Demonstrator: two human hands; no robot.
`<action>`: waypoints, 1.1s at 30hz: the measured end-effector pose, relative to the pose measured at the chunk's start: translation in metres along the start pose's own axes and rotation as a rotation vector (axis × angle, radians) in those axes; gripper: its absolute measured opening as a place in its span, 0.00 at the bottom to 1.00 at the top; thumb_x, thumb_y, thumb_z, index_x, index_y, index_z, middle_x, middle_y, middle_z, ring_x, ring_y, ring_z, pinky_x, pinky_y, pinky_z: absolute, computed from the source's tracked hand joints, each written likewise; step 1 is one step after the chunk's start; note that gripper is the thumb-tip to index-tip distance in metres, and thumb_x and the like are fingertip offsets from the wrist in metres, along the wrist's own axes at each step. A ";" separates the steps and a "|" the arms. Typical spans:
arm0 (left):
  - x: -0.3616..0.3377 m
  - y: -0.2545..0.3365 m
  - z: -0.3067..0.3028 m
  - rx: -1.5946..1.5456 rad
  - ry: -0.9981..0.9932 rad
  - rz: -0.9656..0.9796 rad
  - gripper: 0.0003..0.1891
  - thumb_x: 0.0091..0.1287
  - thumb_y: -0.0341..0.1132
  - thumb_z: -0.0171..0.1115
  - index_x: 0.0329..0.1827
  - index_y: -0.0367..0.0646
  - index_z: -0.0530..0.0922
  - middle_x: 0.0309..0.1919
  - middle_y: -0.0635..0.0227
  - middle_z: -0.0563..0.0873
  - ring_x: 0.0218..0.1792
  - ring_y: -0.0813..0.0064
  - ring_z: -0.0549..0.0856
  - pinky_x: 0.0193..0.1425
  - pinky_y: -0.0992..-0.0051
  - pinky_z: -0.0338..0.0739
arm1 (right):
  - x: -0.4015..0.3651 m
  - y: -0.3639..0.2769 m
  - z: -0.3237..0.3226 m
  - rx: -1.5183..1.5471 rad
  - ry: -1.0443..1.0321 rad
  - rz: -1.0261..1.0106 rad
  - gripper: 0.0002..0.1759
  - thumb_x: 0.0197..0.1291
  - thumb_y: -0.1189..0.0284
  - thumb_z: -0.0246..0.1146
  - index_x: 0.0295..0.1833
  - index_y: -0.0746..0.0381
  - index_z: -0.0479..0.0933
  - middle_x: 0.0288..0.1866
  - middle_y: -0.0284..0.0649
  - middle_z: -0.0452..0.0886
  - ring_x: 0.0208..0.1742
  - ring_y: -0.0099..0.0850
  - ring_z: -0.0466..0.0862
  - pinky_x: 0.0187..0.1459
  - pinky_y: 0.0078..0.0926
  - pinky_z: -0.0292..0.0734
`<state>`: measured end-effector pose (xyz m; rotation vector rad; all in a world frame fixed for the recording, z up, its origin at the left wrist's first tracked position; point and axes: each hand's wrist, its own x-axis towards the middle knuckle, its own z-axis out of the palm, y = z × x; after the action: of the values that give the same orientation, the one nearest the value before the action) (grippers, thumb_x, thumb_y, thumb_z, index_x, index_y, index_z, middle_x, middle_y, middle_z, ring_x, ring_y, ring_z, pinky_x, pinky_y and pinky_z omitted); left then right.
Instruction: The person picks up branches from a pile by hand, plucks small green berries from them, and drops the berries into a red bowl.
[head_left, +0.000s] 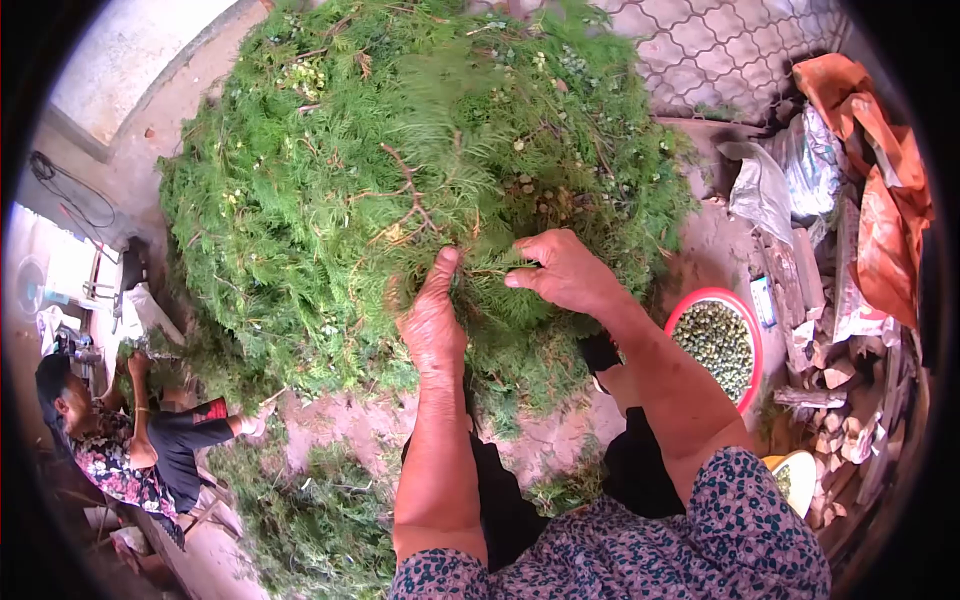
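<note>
Bare earth (345, 420) bears a heap of feathery green branches (400, 170), berry-dotted. Left hand (432, 322) grips its foliage; right hand (566, 272) pinches a sprig (492, 271).

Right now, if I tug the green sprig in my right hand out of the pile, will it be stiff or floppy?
Probably floppy: the sprig has fine, feathery foliage. Likely light, since the right hand pinches it with just the fingers. It may snag, because the pile looks tangled with woody twigs.

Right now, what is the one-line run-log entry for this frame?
left hand: in conifer branch pile | right hand: fingers pinch sprig | red basin: green berries
</note>
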<state>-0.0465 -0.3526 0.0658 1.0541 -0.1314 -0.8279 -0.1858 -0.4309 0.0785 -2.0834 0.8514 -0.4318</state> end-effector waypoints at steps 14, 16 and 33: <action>0.019 -0.032 -0.031 1.108 -0.043 0.951 0.19 0.52 0.33 0.69 0.46 0.46 0.73 0.34 0.63 0.78 0.34 0.63 0.75 0.42 0.66 0.66 | -0.002 -0.019 0.002 0.058 0.534 -0.252 0.09 0.48 0.84 0.61 0.39 0.68 0.77 0.30 0.43 0.77 0.34 0.36 0.79 0.35 0.26 0.72; 0.014 -0.032 -0.027 1.100 -0.052 1.110 0.16 0.53 0.34 0.68 0.43 0.46 0.73 0.32 0.63 0.78 0.34 0.62 0.76 0.42 0.66 0.66 | -0.004 -0.036 -0.002 0.086 0.555 -0.409 0.08 0.51 0.83 0.60 0.39 0.69 0.76 0.32 0.44 0.78 0.31 0.33 0.79 0.33 0.26 0.75; -0.023 -0.027 -0.001 1.680 -0.572 1.124 0.13 0.46 0.29 0.59 0.37 0.45 0.80 0.37 0.63 0.82 0.41 0.63 0.81 0.45 0.63 0.73 | -0.011 -0.038 -0.005 0.073 0.373 -0.353 0.19 0.50 0.84 0.57 0.51 0.67 0.72 0.47 0.49 0.78 0.47 0.40 0.80 0.47 0.27 0.74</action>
<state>-0.0771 -0.3429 0.0506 1.8486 -1.9634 0.2744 -0.1803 -0.4093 0.1121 -2.1205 0.6586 -1.0500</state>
